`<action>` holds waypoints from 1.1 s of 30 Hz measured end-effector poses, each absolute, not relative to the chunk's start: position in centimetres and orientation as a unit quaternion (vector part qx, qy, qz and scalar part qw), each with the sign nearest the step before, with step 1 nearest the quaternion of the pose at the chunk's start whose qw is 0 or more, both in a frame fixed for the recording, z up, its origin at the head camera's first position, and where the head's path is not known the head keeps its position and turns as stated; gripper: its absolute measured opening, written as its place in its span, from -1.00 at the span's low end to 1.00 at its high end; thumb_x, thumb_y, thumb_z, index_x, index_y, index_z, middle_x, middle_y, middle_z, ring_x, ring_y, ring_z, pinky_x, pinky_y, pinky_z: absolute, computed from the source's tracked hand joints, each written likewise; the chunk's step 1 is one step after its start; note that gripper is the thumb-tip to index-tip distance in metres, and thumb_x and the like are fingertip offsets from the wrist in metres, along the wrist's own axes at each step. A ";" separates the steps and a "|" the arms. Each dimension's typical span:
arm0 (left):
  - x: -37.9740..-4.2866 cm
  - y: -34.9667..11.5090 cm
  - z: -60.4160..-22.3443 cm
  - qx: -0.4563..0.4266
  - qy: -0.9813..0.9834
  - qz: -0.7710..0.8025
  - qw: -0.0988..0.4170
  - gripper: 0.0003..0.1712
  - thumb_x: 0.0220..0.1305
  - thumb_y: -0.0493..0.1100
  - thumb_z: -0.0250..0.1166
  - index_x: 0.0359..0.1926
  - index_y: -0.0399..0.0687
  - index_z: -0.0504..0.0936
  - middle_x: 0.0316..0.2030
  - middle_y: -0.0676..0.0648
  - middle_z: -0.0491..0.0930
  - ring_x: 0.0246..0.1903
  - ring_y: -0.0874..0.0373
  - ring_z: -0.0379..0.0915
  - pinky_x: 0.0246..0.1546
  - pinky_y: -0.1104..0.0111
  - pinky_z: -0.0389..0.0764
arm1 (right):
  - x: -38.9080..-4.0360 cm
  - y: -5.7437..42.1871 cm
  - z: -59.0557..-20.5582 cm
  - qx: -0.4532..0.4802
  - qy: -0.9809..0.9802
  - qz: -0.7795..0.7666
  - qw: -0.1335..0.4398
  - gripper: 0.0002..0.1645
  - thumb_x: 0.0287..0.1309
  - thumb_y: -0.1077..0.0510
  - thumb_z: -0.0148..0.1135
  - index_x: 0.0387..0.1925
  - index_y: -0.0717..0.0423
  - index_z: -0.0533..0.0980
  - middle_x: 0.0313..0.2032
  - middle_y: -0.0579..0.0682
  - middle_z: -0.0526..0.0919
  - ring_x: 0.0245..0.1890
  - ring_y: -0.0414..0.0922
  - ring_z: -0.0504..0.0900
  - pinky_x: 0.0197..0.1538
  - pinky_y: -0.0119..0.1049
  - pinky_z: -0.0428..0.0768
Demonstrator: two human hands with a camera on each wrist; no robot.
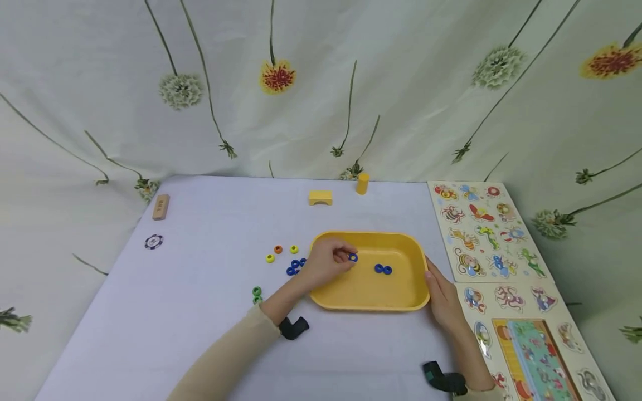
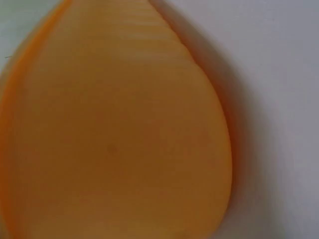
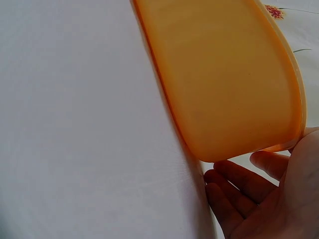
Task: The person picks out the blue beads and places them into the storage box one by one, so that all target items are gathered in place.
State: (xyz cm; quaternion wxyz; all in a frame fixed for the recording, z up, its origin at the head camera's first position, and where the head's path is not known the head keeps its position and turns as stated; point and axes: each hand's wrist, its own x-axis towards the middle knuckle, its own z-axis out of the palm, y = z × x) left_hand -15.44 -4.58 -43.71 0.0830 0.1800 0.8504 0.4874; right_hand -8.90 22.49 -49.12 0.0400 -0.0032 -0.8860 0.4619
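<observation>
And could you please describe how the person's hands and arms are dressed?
The left hand and right hand are gloveless. A long cream fabric sleeve covers the left; a cream sleeve edge shows on the right. A black angular device sits by each wrist.

Looks like a play area in an unidentifiable room: white-covered desk (image 1: 150,334), flower-printed white fabric (image 1: 306,125) beyond its far edge, rectangular cream boards (image 1: 485,257) with cartoon animals along the right edge.
</observation>
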 end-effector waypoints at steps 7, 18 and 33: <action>-17.8 -0.9 -45.9 0.178 0.874 0.428 0.147 -0.83 -0.07 -0.29 0.32 -0.35 -0.08 0.63 -0.50 0.07 0.56 -0.49 0.31 0.44 -0.45 0.54 0.48 | -8.9 22.4 -49.2 -0.005 -0.884 0.466 0.030 -0.49 0.31 -0.10 -0.33 0.28 -0.27 0.09 0.27 -0.09 0.21 0.28 -0.07 0.15 0.24 -0.06 0.17; -17.8 0.9 -46.3 0.228 0.910 0.326 0.119 -0.86 -0.10 -0.27 0.34 -0.40 -0.07 0.64 -0.51 0.09 0.54 -0.46 0.30 0.39 -0.39 0.56 0.39 | -8.8 22.5 -48.9 -0.010 -0.890 0.455 0.031 -0.47 0.31 -0.14 -0.35 0.29 -0.25 0.09 0.27 -0.08 0.21 0.29 -0.06 0.14 0.23 -0.06 0.18; -13.8 -2.5 -43.4 0.259 0.893 0.368 0.005 -0.67 -0.04 -0.11 0.33 -0.16 0.02 0.60 -0.29 0.04 0.53 -0.43 0.29 0.37 -0.44 0.54 0.38 | -8.8 22.4 -49.0 -0.003 -0.891 0.453 0.037 -0.49 0.32 -0.11 -0.34 0.28 -0.24 0.11 0.26 -0.06 0.24 0.27 -0.06 0.17 0.22 -0.07 0.19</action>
